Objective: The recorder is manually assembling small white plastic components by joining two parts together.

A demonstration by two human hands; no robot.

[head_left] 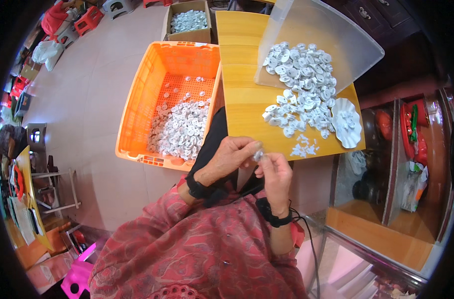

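Containing white pieces [179, 130], orange crate [130, 112], cardboard box [189, 36]

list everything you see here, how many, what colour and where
small part: one, whitish, at both hands' fingertips
loose parts: many, white, heaped on the table
tiny pieces: many, white, table's near edge
scalloped dish: one, white, table's right side
tipped bin: one, translucent, table's far end
table: one, yellow, ahead
crate: one, orange, left of table, holding many white parts
cardboard box: one, brown, beyond crate, holding pale parts
stools: several, red and grey, upper left
bag: one, white, upper left
cabinet: one, brown, right
Clutter at the left rim: too small to count
wristbands: two, black, one per wrist
patterned top: one, red, worn
left hand, right hand: one each, bare, centre
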